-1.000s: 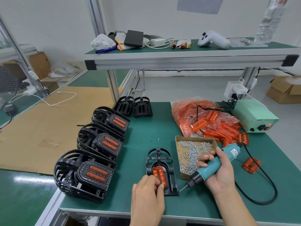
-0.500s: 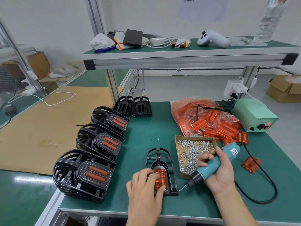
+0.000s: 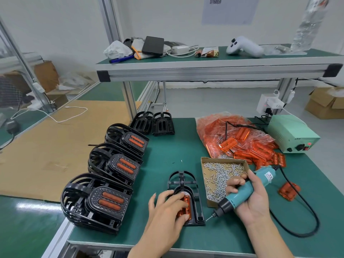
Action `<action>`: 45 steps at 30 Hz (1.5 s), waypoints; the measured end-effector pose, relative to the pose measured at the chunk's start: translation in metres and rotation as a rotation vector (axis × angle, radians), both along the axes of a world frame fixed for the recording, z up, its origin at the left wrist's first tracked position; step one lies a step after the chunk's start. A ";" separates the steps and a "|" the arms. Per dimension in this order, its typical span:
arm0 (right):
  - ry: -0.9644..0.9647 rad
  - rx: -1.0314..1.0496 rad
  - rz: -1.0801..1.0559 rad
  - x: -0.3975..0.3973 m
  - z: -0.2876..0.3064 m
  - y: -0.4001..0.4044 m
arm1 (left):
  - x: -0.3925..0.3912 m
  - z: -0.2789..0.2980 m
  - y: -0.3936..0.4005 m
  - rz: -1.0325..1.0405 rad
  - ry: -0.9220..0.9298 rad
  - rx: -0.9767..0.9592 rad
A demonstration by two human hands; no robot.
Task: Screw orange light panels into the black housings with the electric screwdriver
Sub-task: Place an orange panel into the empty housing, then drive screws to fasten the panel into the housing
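"LED" is readable on the green power box (image 3: 292,134) at right. Three housing stacks (image 3: 96,202) sit lower left. The left hand (image 3: 167,211) presses the orange panel (image 3: 186,205) flat; the right hand (image 3: 249,200) grips the screwdriver (image 3: 240,194).

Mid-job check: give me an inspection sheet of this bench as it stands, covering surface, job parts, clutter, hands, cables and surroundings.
Surface: green bench mat, one loose screw lying on it.
Job's things: open black housing with orange panel seated in it; screw tray; bag of orange panels; three finished stacks; two empty housings.
Clutter: stray orange panel at right.
Hands: left hand presses the panel; right hand grips the electric screwdriver, tip off the housing.
Cables: screwdriver cord loops over the mat.
Surroundings: power unit; upper shelf with oddments.
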State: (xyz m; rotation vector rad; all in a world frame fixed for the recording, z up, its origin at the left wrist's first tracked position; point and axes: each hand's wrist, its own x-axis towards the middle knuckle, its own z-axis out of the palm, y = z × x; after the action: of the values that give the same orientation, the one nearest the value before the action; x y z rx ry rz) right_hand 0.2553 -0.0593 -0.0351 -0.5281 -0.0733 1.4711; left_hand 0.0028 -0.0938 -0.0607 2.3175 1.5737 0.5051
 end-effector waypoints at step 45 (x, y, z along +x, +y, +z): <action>0.004 0.007 -0.008 0.002 -0.004 0.000 | 0.049 0.081 0.102 0.245 -0.839 -0.193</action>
State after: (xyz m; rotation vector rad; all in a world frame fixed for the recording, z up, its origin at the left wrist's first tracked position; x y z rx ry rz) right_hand 0.2575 -0.0589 -0.0387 -0.5194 -0.0729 1.4641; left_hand 0.0523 0.0087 0.0207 1.4518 1.3738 1.1374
